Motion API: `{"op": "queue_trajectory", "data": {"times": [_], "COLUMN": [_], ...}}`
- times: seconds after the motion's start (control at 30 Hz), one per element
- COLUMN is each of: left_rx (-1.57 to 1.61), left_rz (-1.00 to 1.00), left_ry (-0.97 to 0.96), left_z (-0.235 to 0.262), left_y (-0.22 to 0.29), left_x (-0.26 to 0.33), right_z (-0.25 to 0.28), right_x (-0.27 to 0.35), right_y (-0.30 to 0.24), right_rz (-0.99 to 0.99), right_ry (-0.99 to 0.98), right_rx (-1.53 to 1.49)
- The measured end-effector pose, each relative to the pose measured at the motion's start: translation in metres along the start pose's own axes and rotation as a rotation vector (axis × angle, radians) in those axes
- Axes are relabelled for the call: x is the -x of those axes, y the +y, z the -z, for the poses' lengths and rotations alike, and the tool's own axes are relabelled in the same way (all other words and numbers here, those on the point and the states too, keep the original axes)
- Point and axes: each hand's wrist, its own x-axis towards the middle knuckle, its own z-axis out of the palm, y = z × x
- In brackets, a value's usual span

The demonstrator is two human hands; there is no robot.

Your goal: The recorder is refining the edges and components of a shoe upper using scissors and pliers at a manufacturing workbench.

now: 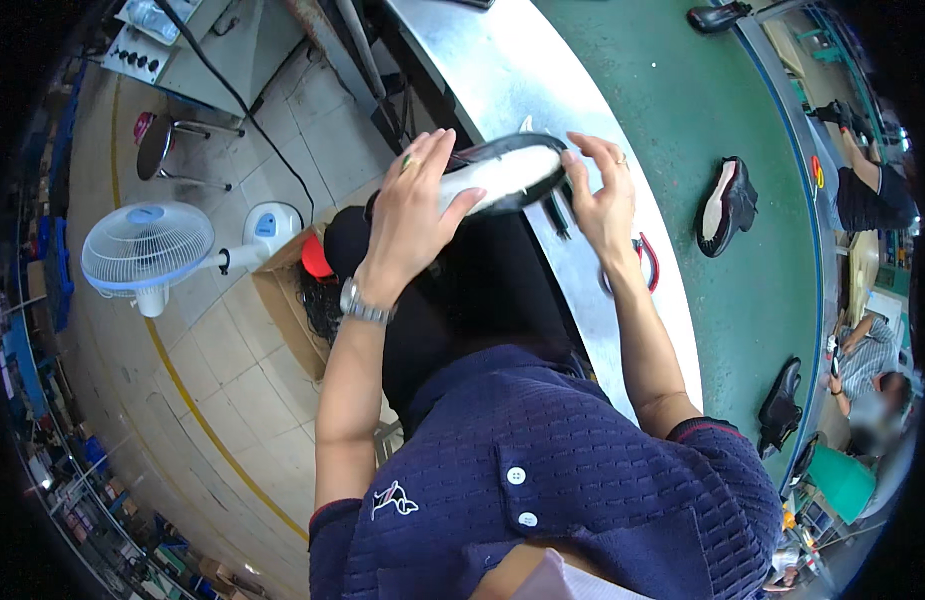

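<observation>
A black shoe (pixel 510 172) without an outsole is held over my lap at the metal bench's edge, its pale underside facing up. My left hand (pixel 410 212), with a ring and a wristwatch, is closed around one end, thumb lying across the underside. At the rounded toe end, my right hand (pixel 604 192) grips the rim with curled fingers and thumb. Scissors with red handles (pixel 649 262) lie on the metal benchtop (pixel 622 345) near my right wrist, partly hidden by the forearm. A small dark tool (pixel 559 217) lies below the toe; its kind is unclear.
A green conveyor belt (pixel 672 110) along the right carries another black shoe (pixel 727 207) and a dark shoe (pixel 780 405) nearer me. A person (pixel 867 350) works beyond it. On the left stand a white fan (pixel 150 250), a stool (pixel 156 147) and a cardboard box (pixel 282 305).
</observation>
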Motion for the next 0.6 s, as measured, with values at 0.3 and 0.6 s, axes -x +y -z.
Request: {"op": "queue_trajectory", "data": {"times": [0.3,0.6], "left_rx": [0.360,-0.233], "left_rz": [0.331,0.022], "left_ry": [-0.272,0.055], "left_z": [-0.013,-0.043], "left_y": [-0.047,-0.021], "left_x": [-0.079,-0.070], "right_z": [-0.044,-0.012], "right_x": [0.038,0.009], "right_y": [0.057,0.058], "right_rz": [-0.090,-0.695], "right_ry": [-0.268,-0.350], "right_rx": [0.291,-0.418]}}
